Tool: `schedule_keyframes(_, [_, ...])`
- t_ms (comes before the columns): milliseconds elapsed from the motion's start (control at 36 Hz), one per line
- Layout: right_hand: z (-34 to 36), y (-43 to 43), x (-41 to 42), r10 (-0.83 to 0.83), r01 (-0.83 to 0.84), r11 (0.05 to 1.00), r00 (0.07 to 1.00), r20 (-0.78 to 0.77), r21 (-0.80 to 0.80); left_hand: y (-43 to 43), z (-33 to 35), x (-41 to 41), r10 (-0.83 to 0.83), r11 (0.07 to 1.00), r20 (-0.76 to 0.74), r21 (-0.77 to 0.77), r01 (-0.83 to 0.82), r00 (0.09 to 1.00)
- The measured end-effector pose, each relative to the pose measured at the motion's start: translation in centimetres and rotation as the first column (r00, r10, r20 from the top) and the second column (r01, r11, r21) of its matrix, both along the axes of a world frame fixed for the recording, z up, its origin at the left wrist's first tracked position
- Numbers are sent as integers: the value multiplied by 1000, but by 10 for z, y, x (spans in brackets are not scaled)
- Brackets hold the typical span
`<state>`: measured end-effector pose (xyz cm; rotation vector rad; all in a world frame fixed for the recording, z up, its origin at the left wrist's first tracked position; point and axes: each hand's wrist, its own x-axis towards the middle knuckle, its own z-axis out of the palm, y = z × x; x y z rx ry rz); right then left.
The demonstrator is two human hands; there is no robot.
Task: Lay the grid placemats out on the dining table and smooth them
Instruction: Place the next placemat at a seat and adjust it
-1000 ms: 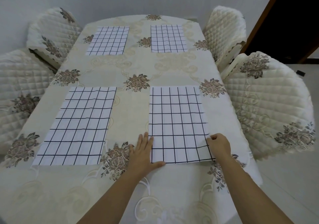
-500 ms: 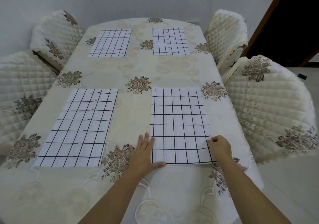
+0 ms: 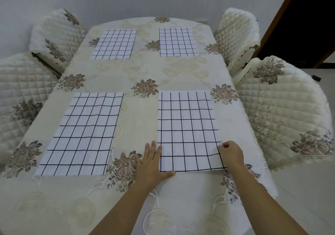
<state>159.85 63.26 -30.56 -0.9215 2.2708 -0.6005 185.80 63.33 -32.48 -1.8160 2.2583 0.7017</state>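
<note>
The head view looks down on a long bench (image 3: 137, 120) covered by a cream cloth with brown flower motifs. Four white placemats with dark grid lines lie flat on it, two near and two far, well apart from one another: the near-right placemat (image 3: 186, 126), the near-left placemat (image 3: 81, 135), the far-left placemat (image 3: 114, 44) and the far-right placemat (image 3: 177, 41).

Both hands are at the near-right placemat. The left hand (image 3: 152, 164) lies flat on the cloth with its fingers straight, set along the mat's left edge, and its thumb runs under the near edge by the near-left corner. The right hand (image 3: 231, 155) is curled, its thumb and fingers pinching the mat's right edge just above the near-right corner.

Quilted cream chairs stand at both sides of the bench, two on the left (image 3: 20, 89) and two on the right (image 3: 282, 111). A dark doorway (image 3: 308, 17) opens at the upper right.
</note>
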Motion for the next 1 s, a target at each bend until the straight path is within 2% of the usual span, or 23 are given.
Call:
schedule_keyframes(472, [3, -2, -3, 3, -3, 1000, 1000, 0, 26, 0, -4, 1, 19, 1000, -37, -8, -19, 999])
schedule_keyframes(528, [6, -2, -3, 1, 2, 1000, 997, -74, 29, 0, -2, 1, 10, 1000, -30, -6, -10, 1000])
schedule_keyframes(583, [9, -2, -1, -9, 8, 1000, 957, -291, -2, -1, 5, -2, 30, 1000, -46, -1, -30, 999])
schedule_keyframes(639, [5, -4, 2, -2, -57, 993, 868, -497, -104, -2, 12, -6, 70, 997, -69, -8, -70, 995])
schedule_keyframes(694, [3, -7, 13, 31, -158, 974, 805, -593, -163, -5, 15, -13, 67, 996, -82, -53, -72, 994])
schedule_keyframes(778, [4, -12, 43, 180, -356, 920, 754, -632, -163, -8, 11, -25, 0, 979, -41, -205, -8, 999])
schedule_keyframes(861, [-7, -9, 81, 417, -587, 803, 676, -608, -101, -8, 7, -41, -61, 968, -5, -244, 58, 998])
schedule_keyframes(917, [-20, -4, 101, 533, -658, 752, 632, -563, -27, -7, 1, -46, -77, 970, -15, -233, 72, 997])
schedule_keyframes(1000, [-37, 5, 106, 618, -712, 701, 584, -526, 35, -3, -16, -39, -92, 957, -9, -277, 86, 996])
